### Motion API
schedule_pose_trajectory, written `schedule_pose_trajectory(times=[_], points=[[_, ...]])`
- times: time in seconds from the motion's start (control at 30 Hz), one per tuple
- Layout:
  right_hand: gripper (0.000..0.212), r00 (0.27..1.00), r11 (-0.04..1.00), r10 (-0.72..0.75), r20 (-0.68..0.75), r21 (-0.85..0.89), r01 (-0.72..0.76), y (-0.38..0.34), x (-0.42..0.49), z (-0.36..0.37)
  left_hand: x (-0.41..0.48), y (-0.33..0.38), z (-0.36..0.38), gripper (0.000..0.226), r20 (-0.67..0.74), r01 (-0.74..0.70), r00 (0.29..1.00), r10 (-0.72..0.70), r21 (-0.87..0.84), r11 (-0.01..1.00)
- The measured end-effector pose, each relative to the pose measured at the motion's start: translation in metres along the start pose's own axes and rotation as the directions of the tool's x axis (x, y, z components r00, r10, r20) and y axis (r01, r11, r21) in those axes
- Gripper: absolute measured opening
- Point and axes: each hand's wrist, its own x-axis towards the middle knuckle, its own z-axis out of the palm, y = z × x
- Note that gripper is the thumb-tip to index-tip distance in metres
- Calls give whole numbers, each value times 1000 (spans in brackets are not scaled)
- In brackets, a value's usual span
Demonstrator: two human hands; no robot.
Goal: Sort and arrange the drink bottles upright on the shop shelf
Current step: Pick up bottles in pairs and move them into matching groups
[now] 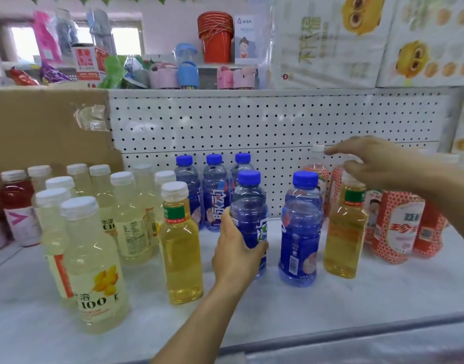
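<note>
My left hand grips a blue-capped blue drink bottle standing upright on the white shelf. A second blue bottle stands just to its right, and three more line the pegboard behind. My right hand hovers with fingers spread over the cap of an amber tea bottle. Another amber bottle stands left of my left hand. Several pale lemon bottles are grouped at the left.
Red-patterned lychee bottles stand at the right, one of them behind my right hand. Red drink bottles sit at far left beside a cardboard sheet. The pegboard back wall closes the shelf. A metal rail marks the front edge.
</note>
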Motion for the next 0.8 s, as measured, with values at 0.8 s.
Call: schedule_pose_trajectory(times=[0.8], points=[[69, 980, 512, 197, -43, 856, -65, -102, 46, 176, -16, -5, -26, 86, 19, -30, 999, 31, -19, 999]])
